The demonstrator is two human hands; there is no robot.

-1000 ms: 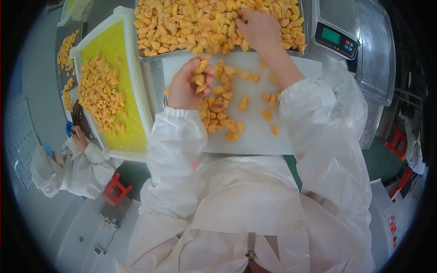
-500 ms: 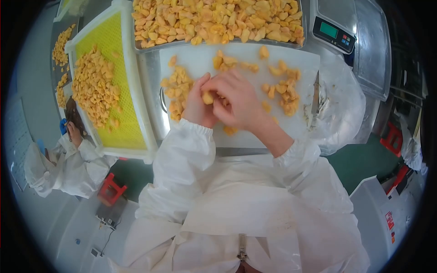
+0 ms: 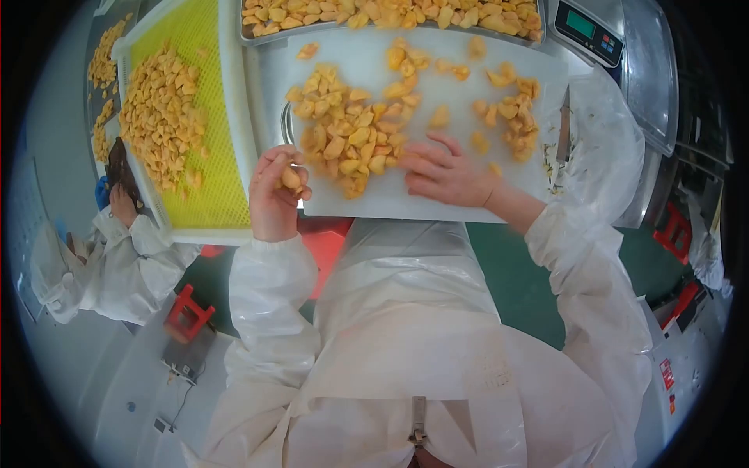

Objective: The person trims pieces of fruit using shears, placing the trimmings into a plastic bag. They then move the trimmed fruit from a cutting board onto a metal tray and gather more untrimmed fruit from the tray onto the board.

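My left hand (image 3: 275, 195) is closed around a yellow-orange piece (image 3: 291, 179), between the yellow mesh tray and the white board. Over the white board (image 3: 374, 204) is my right hand (image 3: 446, 173), its fingers apart and its fingertips at the right edge of a large pile of yellow-orange pieces (image 3: 359, 136); nothing shows in it. Smaller groups of pieces lie on the board's right side. A knife (image 3: 563, 129) rests beyond the board's right edge.
A metal tray (image 3: 328, 25) of pieces stands behind the board. At left is a yellow mesh tray (image 3: 226, 156) with a heap. A scale (image 3: 587, 31) and clear plastic (image 3: 605, 148) are at right. A co-worker's hand (image 3: 122, 205) shows far left.
My hands have moved apart, the left to the left with a piece in it, the right to the right, its fingers now spread. The pile between them shows fully. The view has shifted.
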